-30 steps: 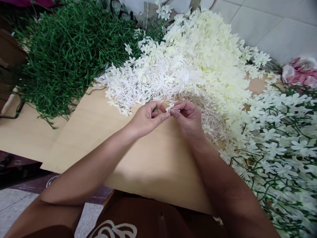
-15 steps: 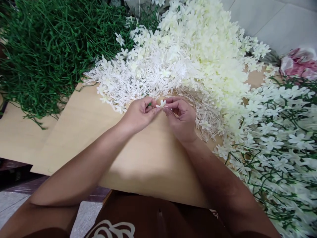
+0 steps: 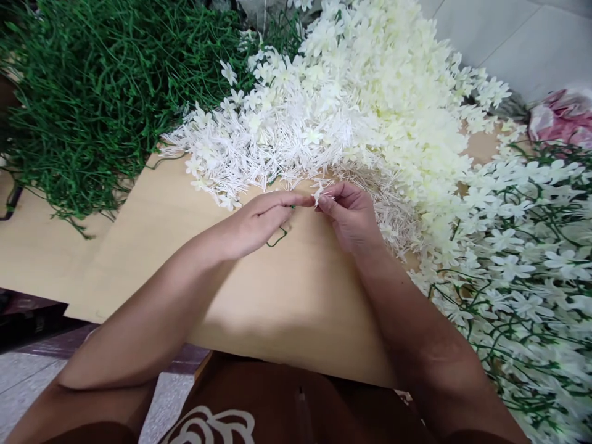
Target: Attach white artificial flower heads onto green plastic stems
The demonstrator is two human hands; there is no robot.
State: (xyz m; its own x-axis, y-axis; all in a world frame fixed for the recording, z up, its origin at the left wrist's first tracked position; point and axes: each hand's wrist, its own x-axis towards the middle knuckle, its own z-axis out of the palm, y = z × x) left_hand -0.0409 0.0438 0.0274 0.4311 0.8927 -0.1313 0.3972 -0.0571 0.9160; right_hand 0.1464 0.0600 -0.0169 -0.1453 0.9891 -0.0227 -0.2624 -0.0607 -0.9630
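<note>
My left hand (image 3: pixel 264 219) is closed with thumb and fingers together on a thin green plastic stem (image 3: pixel 279 239), whose curled end hangs out below the thumb. Between the thumb and fingertips of my right hand (image 3: pixel 354 213) is a small white artificial flower (image 3: pixel 318 195), seen edge-on. The left fingertips reach as far as the flower; whether the stem touches it is hidden by the fingers. Just beyond both hands lies a heap of white stamen-like sprigs (image 3: pixel 277 145) mixed with loose flowers.
A big pile of green stems (image 3: pixel 102 92) lies at the far left. Loose cream flower heads (image 3: pixel 402 92) are heaped at the back. Flowers on green stems (image 3: pixel 518 271) spread along the right. Tan board (image 3: pixel 277 296) covers the work surface; a pink-and-white bag (image 3: pixel 562 117) sits far right.
Both hands have shifted slightly right. The left hand has turned over with its fingers extended, bringing the green stem into view below it. The flower has tipped from face-up to edge-on.
</note>
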